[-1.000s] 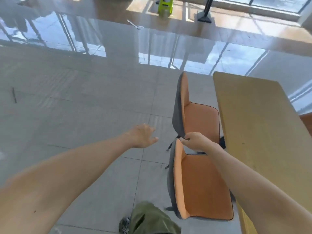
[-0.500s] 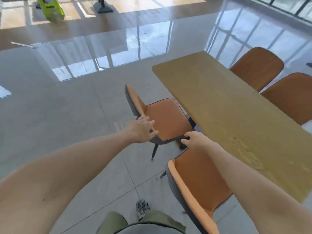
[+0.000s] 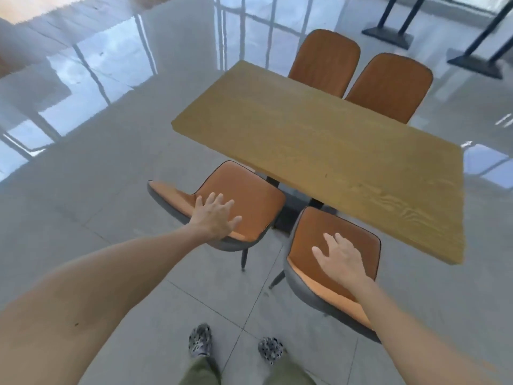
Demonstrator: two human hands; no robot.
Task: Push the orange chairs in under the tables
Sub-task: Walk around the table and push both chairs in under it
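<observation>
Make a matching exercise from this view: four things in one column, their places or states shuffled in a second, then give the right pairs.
Things:
1. left hand
2. right hand
3. wooden table
4. two far chairs

Places or states:
A. stand on the far side of the table
B. fingers spread at the left near chair
C. top is bare
D. fingers spread at the right near chair

Pairs: 1-B, 2-D, 3-C, 4-A

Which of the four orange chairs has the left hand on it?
The near-side chair on the left: the left hand lies flat at its backrest. The right hand is over the neighbouring near chair; the two far chairs are untouched.
</observation>
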